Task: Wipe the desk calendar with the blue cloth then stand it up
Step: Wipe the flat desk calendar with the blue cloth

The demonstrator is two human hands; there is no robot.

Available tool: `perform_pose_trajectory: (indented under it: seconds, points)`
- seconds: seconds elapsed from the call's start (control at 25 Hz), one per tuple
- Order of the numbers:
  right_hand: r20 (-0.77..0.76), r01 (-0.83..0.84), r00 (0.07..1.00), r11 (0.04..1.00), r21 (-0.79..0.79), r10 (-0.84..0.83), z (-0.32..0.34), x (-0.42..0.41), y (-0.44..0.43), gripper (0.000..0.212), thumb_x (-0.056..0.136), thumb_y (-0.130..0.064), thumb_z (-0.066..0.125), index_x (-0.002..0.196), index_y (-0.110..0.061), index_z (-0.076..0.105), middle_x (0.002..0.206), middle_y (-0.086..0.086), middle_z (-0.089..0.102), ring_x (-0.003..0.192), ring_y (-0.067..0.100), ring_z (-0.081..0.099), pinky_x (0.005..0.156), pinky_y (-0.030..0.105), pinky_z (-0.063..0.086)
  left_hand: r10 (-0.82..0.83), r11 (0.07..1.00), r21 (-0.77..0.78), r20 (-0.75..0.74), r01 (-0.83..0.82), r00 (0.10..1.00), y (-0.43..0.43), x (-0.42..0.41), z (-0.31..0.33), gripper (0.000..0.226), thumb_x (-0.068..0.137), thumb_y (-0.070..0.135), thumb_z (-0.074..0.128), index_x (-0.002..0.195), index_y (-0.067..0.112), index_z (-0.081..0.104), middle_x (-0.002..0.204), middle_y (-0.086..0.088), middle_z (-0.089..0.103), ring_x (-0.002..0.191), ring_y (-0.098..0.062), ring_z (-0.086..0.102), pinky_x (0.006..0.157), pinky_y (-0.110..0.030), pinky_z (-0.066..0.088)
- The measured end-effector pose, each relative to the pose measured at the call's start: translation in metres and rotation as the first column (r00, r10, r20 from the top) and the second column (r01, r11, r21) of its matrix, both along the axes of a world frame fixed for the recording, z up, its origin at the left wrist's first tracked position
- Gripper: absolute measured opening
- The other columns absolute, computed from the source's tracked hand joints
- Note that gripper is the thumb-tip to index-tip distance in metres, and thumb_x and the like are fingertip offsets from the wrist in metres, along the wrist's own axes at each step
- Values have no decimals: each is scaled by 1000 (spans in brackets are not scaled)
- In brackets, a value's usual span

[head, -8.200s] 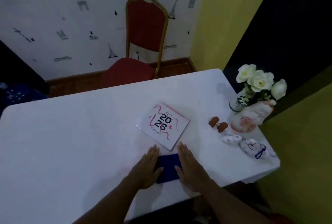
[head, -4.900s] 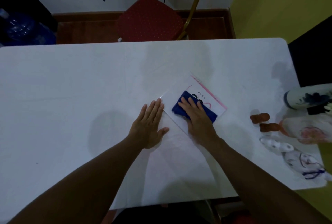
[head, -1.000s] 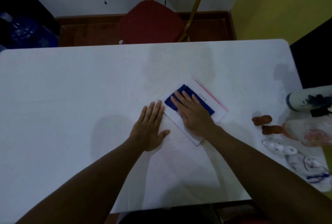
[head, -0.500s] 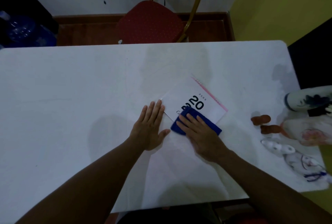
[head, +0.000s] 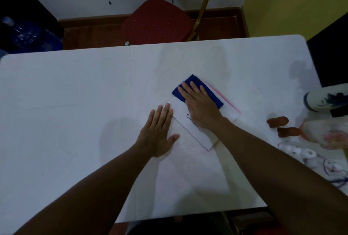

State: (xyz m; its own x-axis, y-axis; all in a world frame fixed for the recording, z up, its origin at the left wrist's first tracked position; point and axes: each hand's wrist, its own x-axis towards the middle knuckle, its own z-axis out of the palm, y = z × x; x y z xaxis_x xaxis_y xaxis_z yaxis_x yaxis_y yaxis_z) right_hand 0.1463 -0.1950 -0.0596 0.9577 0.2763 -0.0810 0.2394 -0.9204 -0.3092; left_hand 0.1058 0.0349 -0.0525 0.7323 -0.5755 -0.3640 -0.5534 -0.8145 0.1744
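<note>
The white desk calendar [head: 195, 133] lies flat on the white table [head: 75, 102], turned at an angle, with its pink binding edge to the far right. My right hand [head: 199, 104] presses flat on the folded blue cloth [head: 212, 95] at the calendar's far corner; part of the cloth overhangs onto the table. My hand and the cloth hide most of the calendar's print; only the script word near its middle shows. My left hand [head: 160, 131] rests flat, fingers together, with its fingertips at the calendar's left edge.
On the table's right side stand two brown figurines [head: 282, 126], a white vase [head: 323, 101], a pale ceramic piece [head: 327, 133] and small white-and-blue ornaments [head: 308, 157]. A red chair [head: 158, 21] stands behind the table. A blue water bottle [head: 24, 34] is at the far left.
My right hand has slid the blue cloth from the calendar's near middle up to its far corner, covering the "20" print. The left hand has stayed in place.
</note>
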Motion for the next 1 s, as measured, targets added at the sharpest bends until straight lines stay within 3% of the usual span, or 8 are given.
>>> perform_pose_trajectory:
  seconds: [0.24,0.52,0.72,0.76,0.84,0.92,1.0]
  points:
    - [64,-21,998,999,50,17,-2,-52,7,59,105,-14,45,161,-14,26,169,5,24,156,26,19,126,48,19,5,1000,20,-24,-5,1000,0,3,-4,92,96,71,9,158,9,-17,167,-14,-24,154,-32,-23,128,-50,-2]
    - [-11,-158,987,986,47,159,8,-131,-2,64,103,-14,51,162,-19,25,170,0,21,158,20,12,128,42,12,-27,994,108,-58,33,998,-2,8,0,94,94,73,6,155,8,-25,163,-16,-31,151,-34,-28,127,-50,-7]
    - [-47,-359,929,926,112,366,23,-179,-20,58,103,-18,51,158,-18,34,169,1,25,157,19,17,127,42,18,26,999,22,72,-28,997,-16,-15,23,84,102,54,27,160,1,-5,167,-24,-13,156,-39,-10,127,-55,7]
    - [-15,-327,943,932,160,333,28,-184,-24,56,102,-16,52,157,-16,38,168,3,27,156,19,20,127,39,19,-1,999,-35,78,3,997,-22,-23,27,77,103,46,27,160,2,0,168,-24,-8,156,-38,-7,127,-55,10]
    - [60,-73,996,965,251,60,34,-191,-32,53,97,-9,57,149,-8,49,162,10,40,150,22,35,124,38,29,-108,981,-163,18,110,994,-36,-40,34,65,103,35,25,161,7,11,170,-18,6,158,-31,1,127,-51,13]
    - [27,273,957,927,256,-289,40,-192,-38,47,89,-7,64,136,-4,60,140,13,59,129,26,55,110,44,46,-167,959,-245,-68,146,984,-48,-52,41,61,102,30,35,160,14,23,168,-10,24,156,-25,18,127,-48,15]
    - [-77,451,893,874,183,-444,46,-189,-41,41,85,-15,70,125,-7,64,120,9,65,110,26,58,99,38,47,-132,954,-278,-65,109,989,-59,-61,45,58,100,26,46,156,15,35,158,-9,44,147,-25,37,125,-46,22]
